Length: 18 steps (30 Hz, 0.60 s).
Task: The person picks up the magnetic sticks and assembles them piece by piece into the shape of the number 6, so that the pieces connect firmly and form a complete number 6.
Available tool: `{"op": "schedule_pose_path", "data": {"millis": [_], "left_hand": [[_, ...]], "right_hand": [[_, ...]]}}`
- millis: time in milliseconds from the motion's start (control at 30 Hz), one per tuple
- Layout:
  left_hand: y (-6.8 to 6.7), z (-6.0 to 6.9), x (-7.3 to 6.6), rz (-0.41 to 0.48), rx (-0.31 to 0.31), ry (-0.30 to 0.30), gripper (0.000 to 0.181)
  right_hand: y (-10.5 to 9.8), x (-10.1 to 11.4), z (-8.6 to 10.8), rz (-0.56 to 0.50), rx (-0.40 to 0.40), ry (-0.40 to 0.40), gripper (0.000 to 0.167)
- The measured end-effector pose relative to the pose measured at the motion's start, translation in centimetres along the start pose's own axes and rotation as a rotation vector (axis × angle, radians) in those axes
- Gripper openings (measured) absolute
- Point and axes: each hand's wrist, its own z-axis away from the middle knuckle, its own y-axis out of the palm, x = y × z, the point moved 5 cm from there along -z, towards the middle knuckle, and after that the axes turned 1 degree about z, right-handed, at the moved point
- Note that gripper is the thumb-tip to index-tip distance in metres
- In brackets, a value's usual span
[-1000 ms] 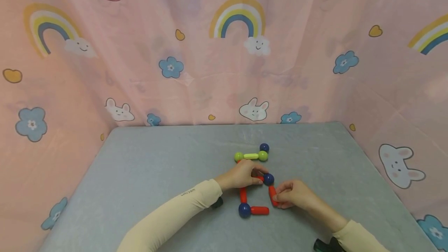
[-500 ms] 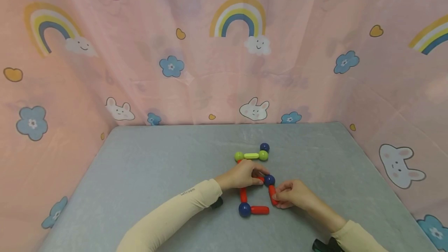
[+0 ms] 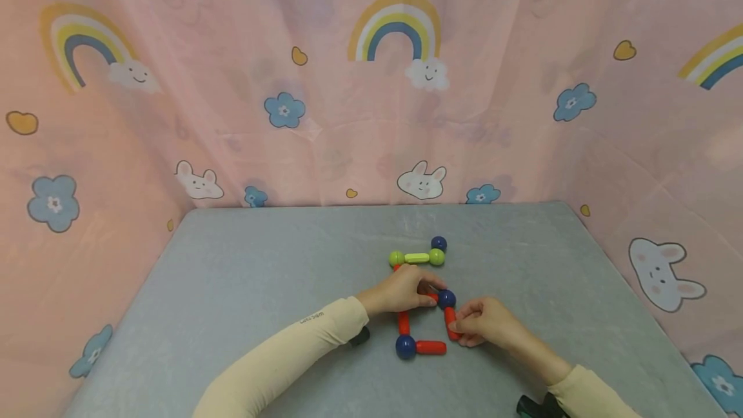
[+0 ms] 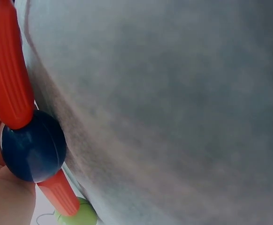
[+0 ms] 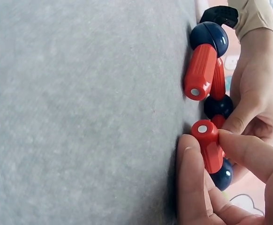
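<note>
In the head view my left hand point(image 3: 402, 289) holds a short red rod point(image 3: 433, 297) that meets a dark blue ball point(image 3: 446, 299). From that ball another red rod point(image 3: 452, 323) runs toward me, pinched between the thumb and fingers of my right hand point(image 3: 487, 322). Its free end shows a pale disc in the right wrist view. A middle blue ball point(image 4: 33, 146), hidden under my left hand in the head view, joins several red rods. Nearest me, a blue ball point(image 3: 406, 347) carries a sideways red rod point(image 3: 431, 348), whose right end stands apart from the pinched rod.
Beyond my left hand, a light green rod point(image 3: 416, 258) links two green balls, the left one point(image 3: 396, 258) joined to a red rod. A blue ball point(image 3: 438, 244) touches the right green ball point(image 3: 436, 257). Patterned pink cloth point(image 3: 348, 147) surrounds the grey table point(image 3: 261, 257).
The near end of the rod in my right hand has shifted very slightly left, toward the sideways rod. My left hand stays in place, and both holds look the same.
</note>
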Motion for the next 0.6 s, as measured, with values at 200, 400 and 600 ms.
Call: {"op": "schedule_pose_path", "data": {"millis": [200, 400, 600], "left_hand": [[0.09, -0.07, 0.0, -0.013, -0.002, 0.004, 0.034], [0.01, -0.01, -0.13, -0.005, 0.003, -0.011, 0.034], [0.04, -0.07, -0.05, -0.002, 0.001, -0.016, 0.035]], "right_hand": [[0.05, 0.06, -0.09, 0.015, -0.004, 0.003, 0.024], [0.08, 0.0, -0.15, 0.024, 0.0, 0.007, 0.023], [0.11, 0.12, -0.05, 0.028, -0.013, 0.009, 0.023]]}}
